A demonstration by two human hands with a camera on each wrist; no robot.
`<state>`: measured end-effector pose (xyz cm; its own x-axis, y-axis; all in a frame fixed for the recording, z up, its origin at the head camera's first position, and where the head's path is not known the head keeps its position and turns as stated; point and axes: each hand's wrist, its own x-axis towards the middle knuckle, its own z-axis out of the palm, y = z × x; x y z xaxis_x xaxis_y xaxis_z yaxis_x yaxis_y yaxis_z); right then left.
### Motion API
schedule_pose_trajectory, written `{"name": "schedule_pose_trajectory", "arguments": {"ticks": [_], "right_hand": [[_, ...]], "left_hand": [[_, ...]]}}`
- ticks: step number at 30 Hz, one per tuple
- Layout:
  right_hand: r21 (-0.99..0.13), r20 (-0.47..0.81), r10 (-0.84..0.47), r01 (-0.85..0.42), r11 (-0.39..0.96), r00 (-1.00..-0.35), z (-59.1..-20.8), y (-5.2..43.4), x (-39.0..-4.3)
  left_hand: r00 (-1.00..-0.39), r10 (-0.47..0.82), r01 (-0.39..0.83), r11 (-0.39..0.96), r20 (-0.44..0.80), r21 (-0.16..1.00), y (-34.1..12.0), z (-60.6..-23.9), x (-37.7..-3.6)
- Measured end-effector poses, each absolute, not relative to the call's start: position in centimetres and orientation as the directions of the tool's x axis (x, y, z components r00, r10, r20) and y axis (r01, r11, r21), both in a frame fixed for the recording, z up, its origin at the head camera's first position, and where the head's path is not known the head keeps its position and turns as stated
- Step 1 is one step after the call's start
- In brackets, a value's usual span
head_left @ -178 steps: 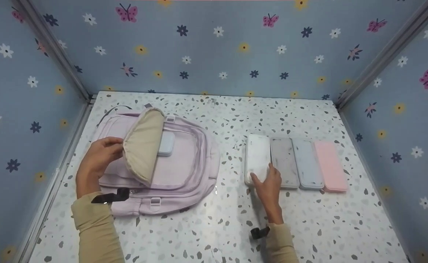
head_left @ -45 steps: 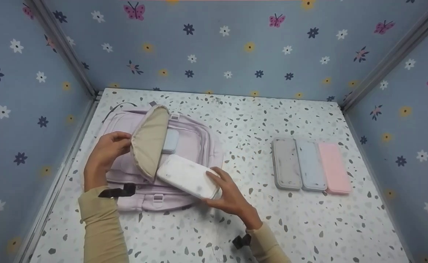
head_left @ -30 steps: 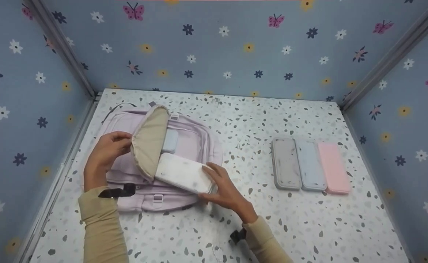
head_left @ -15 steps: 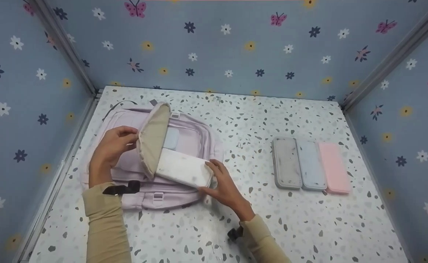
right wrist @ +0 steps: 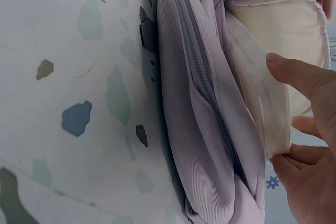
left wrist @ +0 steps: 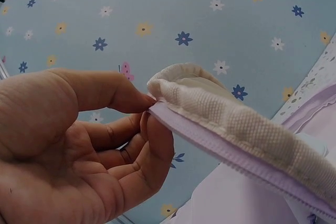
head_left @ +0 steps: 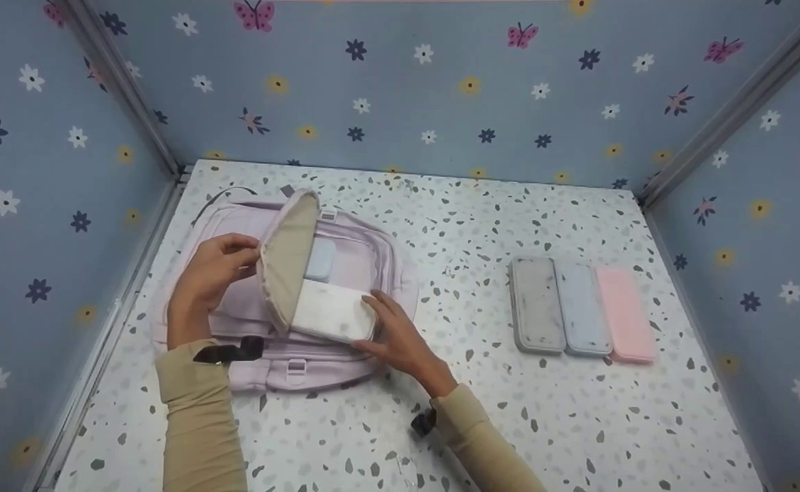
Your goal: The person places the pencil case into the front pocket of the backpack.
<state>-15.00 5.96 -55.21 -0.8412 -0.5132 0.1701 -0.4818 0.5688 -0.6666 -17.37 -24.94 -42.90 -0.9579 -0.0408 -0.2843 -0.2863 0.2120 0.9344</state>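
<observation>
A lilac backpack [head_left: 242, 219] lies at the left of the table, its front pocket flap [head_left: 283, 266] lifted to show a beige lining. My left hand [head_left: 212, 273] pinches the flap's zipped edge between thumb and fingers, as the left wrist view confirms. My right hand [head_left: 400, 335] holds the near end of a white pencil case [head_left: 335, 311], thumb on one side and fingers on the other. The case's far end is hidden under the flap, inside the pocket. Beside it, a light blue case [head_left: 321, 260] pokes partly out of the same pocket.
A grey case [head_left: 536, 305], a pale blue case [head_left: 583, 307] and a pink case [head_left: 625, 313] lie side by side on the right of the speckled table [head_left: 454, 410]. Flower-printed walls [head_left: 400, 82] enclose the back and sides.
My right hand took the white case from the row on the right to the backpack and has slid it leftward, deeper under the flap. My left hand kept its pinch, shifting slightly right.
</observation>
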Motion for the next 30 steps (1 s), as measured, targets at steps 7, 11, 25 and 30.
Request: {"name": "schedule_pose_trajectory", "arguments": {"ticks": [7, 11, 25, 30], "right_hand": [[-0.65, 0.143, -0.546, -0.495, 0.577, -0.825, -55.2, 4.6, -15.8], [-0.633, 0.124, -0.563, -0.502, 0.589, -0.817, -55.0, 3.8, -16.6], [-0.639, 0.055, -0.573, -0.47, 0.609, -0.817, -55.0, 0.9, -17.8], [-0.64, 0.073, -0.521, -0.441, 0.629, -0.85, -55.0, 0.2, -17.4]], "left_hand": [[-0.966, -0.031, -0.259, 0.183, -0.258, 0.948, -25.0, -43.1, -17.3], [-0.969, -0.028, -0.248, 0.171, -0.247, 0.954, -24.9, -43.2, -17.5], [-0.967, -0.033, -0.256, 0.168, -0.254, 0.952, -24.9, -43.1, -17.5], [-0.964, -0.035, -0.266, 0.173, -0.264, 0.948, -25.0, -43.0, -17.6]]}}
